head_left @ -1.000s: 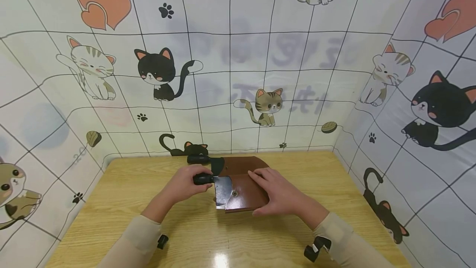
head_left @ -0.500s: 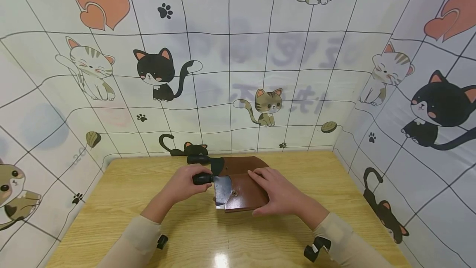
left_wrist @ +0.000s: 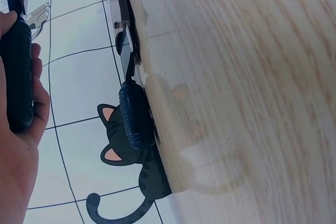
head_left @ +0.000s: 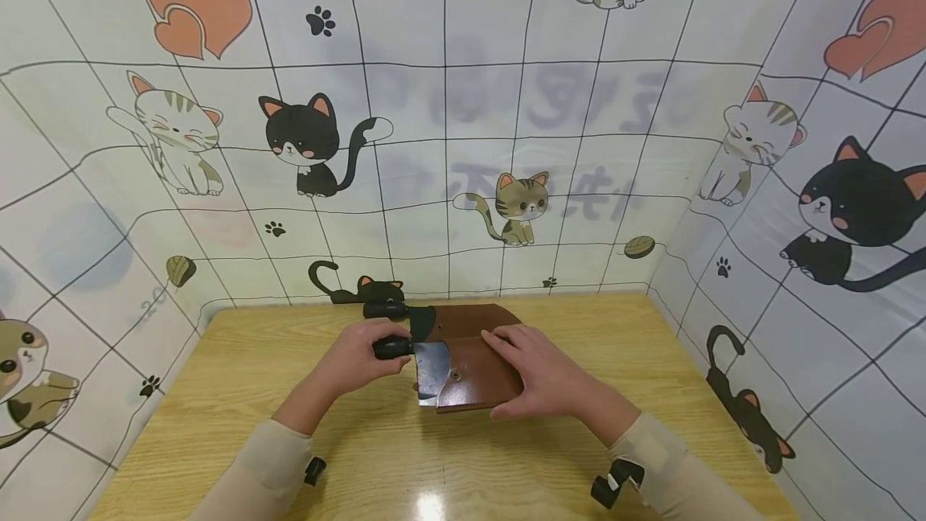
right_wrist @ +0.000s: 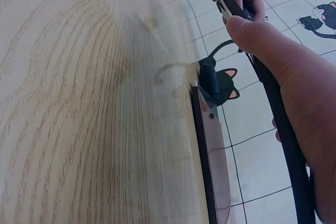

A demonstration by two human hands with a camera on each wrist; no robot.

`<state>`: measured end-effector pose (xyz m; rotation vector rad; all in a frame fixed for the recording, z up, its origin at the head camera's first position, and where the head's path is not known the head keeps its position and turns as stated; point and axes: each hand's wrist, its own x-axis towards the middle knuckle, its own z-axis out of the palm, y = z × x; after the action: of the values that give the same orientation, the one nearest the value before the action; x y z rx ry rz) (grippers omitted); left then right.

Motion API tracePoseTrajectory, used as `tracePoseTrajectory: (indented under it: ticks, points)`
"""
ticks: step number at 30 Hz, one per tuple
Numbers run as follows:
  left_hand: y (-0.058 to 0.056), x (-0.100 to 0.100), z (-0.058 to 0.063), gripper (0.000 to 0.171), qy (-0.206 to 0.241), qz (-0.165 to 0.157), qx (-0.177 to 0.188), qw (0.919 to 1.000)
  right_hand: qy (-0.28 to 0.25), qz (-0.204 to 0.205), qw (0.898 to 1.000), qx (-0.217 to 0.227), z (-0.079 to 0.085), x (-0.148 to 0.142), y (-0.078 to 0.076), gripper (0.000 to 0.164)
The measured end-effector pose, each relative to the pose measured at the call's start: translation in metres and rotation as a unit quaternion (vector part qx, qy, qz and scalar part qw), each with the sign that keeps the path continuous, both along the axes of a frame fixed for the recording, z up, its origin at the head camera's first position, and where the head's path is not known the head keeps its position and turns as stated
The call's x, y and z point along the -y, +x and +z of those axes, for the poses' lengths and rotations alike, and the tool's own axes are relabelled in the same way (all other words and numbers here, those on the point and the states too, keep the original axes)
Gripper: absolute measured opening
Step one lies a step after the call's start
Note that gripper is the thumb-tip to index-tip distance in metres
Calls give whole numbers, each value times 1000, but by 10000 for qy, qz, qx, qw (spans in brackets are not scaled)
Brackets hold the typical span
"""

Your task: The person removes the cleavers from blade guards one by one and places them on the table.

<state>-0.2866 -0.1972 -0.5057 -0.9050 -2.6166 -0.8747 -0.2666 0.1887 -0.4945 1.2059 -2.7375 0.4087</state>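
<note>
My left hand (head_left: 354, 358) grips the black handle (left_wrist: 19, 77) of a cleaver (head_left: 432, 372). Much of its steel blade is covered by a brown leather sheath (head_left: 481, 384) with a round metal snap. On the sheath's right end, my right hand (head_left: 541, 374) holds with the thumb along the near edge and fingers over the top. The right wrist view shows this sheath (right_wrist: 278, 114) edge-on, raised above the table. Behind it lies a second black-handled cleaver (head_left: 386, 309), its blade mostly inside another brown sheath (head_left: 473, 318).
Everything is over a light wooden table (head_left: 579, 457). A white cloth wall (head_left: 412, 103) with a grid and cartoon cats stands along the back and both sides. The second cleaver lies close to the table's back edge.
</note>
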Motion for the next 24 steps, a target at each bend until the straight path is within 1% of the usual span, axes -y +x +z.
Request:
tracePoseTrajectory:
  ticks: [6, 13, 17, 21, 24]
  points:
    - [-1, 0, -1, 34, 27, -47, -80, 10000, 5, 0, 10000, 12, 1, 0, 1, 122]
    - [-1, 0, 0, 32, 19, -15, -112, 9999, -35, 14, 10000, 53, 2, 0, 2, 121]
    - [-2, 0, 1, 32, 47, 2, -111, 9999, -5, 21, 10000, 7, 3, 0, 3, 121]
    - [-2, 1, -1, 33, 29, -45, -139, 9999, -38, 64, 10000, -13, 4, -2, 2, 122]
    - [-1, 7, -1, 34, 57, 81, -170, 9998, -102, -14, 9999, -30, 3, -7, 1, 121]
